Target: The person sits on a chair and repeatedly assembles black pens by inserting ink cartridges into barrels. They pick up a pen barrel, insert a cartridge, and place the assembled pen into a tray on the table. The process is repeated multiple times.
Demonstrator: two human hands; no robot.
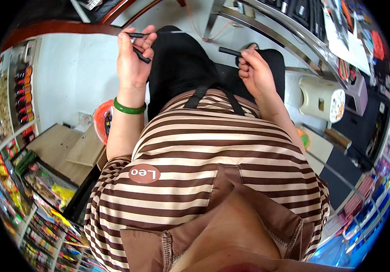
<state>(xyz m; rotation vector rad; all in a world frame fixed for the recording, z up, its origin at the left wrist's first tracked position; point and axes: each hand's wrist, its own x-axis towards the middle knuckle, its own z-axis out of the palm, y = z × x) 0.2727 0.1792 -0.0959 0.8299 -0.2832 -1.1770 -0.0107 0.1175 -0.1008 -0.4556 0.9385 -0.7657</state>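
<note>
Nearest, shirt: a brown-and-cream striped collared shirt (204, 167) fills the lower middle of the view, with a round brown badge on the chest.
Lap: black fabric, trousers or an apron (181, 63), lies beyond the shirt, with two black straps running up over the stripes.
Left wrist: a smooth green bangle (129, 108) circles it, just below the hand.
Left hand (132, 56): raised over the lap, fingers curled and clamped on short black stick-shaped pieces (141, 55); one lies across the fingers and another thin one (137, 35) is pinched at the fingertips, pointing right.
Right hand (254, 71): closed in a loose fist over the right side of the lap, its fingertips gripping one short black stick (229, 51) that points left.
Hands to each other: well apart, the black lap between them.
Left of the person: a round orange plastic basket (100, 119) stands on the pale floor beside the left forearm; what it holds is too small to tell. Wooden boards (63, 145) lie near it.
Right of the person: a cream plastic jug-shaped appliance (322, 97) stands near the right forearm.
Far right: a metal-framed tabletop (267, 29) carries papers and dark tools.
Far left: shelves (9, 113) of small coloured packets curve along the rim.
</note>
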